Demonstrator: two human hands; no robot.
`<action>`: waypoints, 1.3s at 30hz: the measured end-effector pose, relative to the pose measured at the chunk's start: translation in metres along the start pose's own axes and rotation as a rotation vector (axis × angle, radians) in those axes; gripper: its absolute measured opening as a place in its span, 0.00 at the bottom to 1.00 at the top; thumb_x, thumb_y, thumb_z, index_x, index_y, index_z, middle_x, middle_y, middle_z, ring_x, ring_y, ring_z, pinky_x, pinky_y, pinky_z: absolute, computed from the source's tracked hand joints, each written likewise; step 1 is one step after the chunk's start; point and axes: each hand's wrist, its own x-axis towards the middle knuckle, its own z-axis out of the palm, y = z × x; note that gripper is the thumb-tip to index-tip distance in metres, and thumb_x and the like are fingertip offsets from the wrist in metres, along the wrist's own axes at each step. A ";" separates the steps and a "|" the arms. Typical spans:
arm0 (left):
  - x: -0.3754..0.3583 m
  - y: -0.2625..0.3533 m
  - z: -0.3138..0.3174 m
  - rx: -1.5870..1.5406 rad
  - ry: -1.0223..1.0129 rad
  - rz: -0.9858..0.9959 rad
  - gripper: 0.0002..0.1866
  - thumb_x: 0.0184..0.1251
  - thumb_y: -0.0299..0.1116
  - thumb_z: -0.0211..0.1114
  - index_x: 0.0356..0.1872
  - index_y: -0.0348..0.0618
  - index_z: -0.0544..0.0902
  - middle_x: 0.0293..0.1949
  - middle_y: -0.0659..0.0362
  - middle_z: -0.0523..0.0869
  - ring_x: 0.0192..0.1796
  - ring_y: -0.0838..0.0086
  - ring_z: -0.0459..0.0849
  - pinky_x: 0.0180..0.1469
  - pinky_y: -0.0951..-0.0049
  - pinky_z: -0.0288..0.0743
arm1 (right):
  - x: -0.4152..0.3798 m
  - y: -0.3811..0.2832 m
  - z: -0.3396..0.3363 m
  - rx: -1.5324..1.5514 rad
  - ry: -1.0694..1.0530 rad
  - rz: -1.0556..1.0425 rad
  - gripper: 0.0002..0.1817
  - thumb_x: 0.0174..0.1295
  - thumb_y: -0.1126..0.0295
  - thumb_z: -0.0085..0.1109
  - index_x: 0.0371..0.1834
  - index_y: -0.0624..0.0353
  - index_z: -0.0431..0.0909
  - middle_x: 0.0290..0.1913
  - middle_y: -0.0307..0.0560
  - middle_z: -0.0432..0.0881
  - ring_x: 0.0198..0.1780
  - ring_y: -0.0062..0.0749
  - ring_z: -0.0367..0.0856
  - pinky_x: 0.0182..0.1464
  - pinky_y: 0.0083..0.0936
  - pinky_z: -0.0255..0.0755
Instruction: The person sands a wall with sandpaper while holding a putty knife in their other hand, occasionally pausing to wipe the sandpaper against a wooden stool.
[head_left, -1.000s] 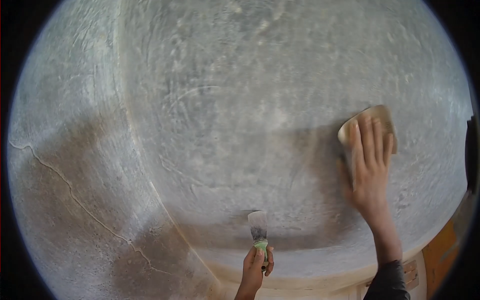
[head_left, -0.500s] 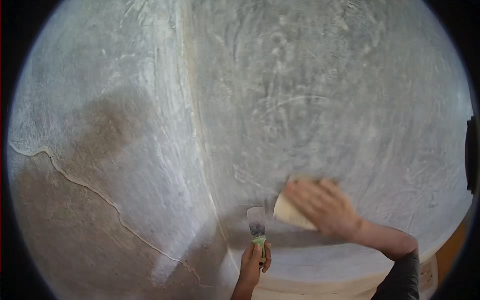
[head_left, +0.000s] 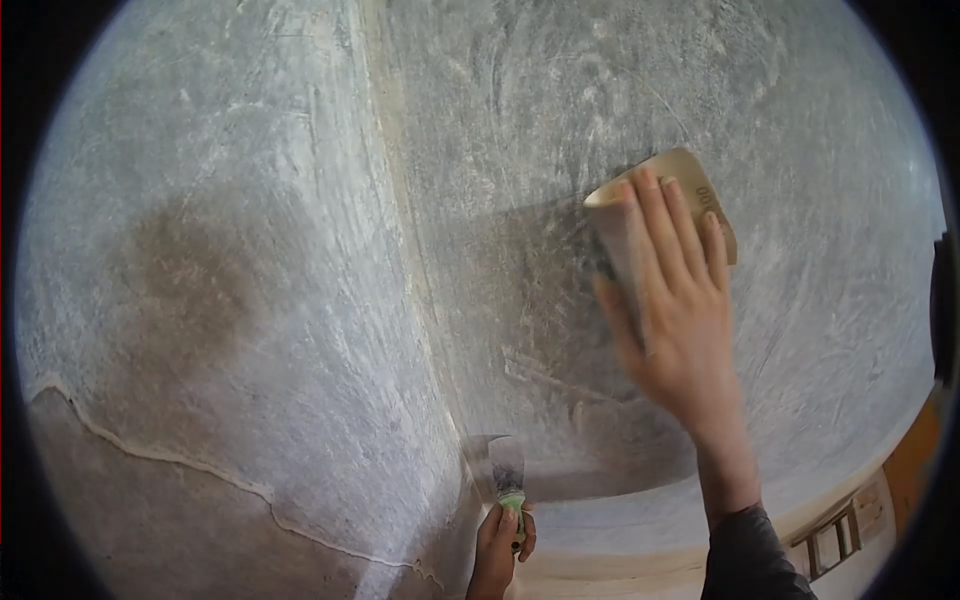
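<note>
My right hand [head_left: 682, 315] lies with fingers stretched over a sheet of sandpaper [head_left: 702, 185], pressing it to the grey plastered wall [head_left: 520, 290]. The tan back of the sheet shows printed digits, and its left edge curls up beyond the fingers. Low in the head view, my left hand [head_left: 496, 548] is wrapped around the green handle of a putty knife [head_left: 507, 462]. The knife's blade points upward, smeared with grey, close to the wall corner.
A vertical corner [head_left: 405, 235] divides this wall from a second one on the left. An uneven raised edge [head_left: 180, 460] crosses that left wall above a browner area. At lower right are a framed opening [head_left: 832, 540] and an orange-brown panel [head_left: 915, 465].
My right hand has swept up and slightly right across the wall with the sandpaper, its fingers now pointing upward. The putty knife sits slightly lower in view, still in my left hand.
</note>
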 end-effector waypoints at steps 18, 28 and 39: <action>0.001 -0.023 0.012 0.054 0.185 -0.018 0.21 0.74 0.53 0.51 0.44 0.43 0.76 0.21 0.66 0.69 0.17 0.82 0.65 0.17 0.80 0.61 | -0.185 -0.039 0.030 0.363 -0.389 0.083 0.36 0.52 0.62 0.60 0.68 0.55 0.66 0.65 0.50 0.69 0.62 0.48 0.68 0.59 0.49 0.57; 0.002 -0.024 0.016 -0.004 -0.038 0.000 0.21 0.74 0.51 0.51 0.48 0.40 0.73 0.26 0.58 0.75 0.22 0.74 0.73 0.20 0.75 0.65 | -0.225 -0.062 0.040 0.566 -0.427 0.193 0.31 0.56 0.55 0.58 0.64 0.55 0.70 0.60 0.60 0.69 0.57 0.59 0.67 0.55 0.53 0.55; 0.021 -0.035 0.048 0.137 -0.237 -0.040 0.22 0.75 0.50 0.50 0.50 0.37 0.73 0.28 0.58 0.76 0.22 0.75 0.72 0.22 0.76 0.64 | -0.281 -0.038 0.034 0.260 -0.433 0.517 0.41 0.47 0.62 0.64 0.65 0.71 0.62 0.62 0.77 0.62 0.62 0.72 0.61 0.62 0.69 0.47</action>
